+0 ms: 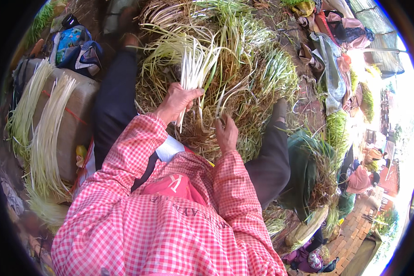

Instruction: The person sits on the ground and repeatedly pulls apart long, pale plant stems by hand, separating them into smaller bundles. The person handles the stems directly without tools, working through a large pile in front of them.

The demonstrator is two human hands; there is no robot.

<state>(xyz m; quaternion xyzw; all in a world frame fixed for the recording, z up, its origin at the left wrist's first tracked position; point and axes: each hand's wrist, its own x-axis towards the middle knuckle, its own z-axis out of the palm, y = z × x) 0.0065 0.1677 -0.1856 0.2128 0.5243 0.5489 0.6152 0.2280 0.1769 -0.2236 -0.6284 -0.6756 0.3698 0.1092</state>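
Observation:
A bunch of pale stalks that look like blanched chives [196, 67] is gripped in my left hand [177, 100], white ends toward me and yellow-green leaves fanned away. To its right, my right hand [227, 134] pinches a single thin pale stalk [222, 100] between thumb and fingertips. Both hands are over a large heap of cut leaves and dry trimmings [241, 79] between my legs. One loose stalk hangs below my left thumb, beside the bunch.
Sorted bundles of pale stalks [51, 127] lie over a tan block [79, 100] on my left. A dark green sack [298, 172] with root trimmings stands by my right knee. Clothing and a patterned bag [72, 45] lie at upper left. Several other people [360, 179] sit at right.

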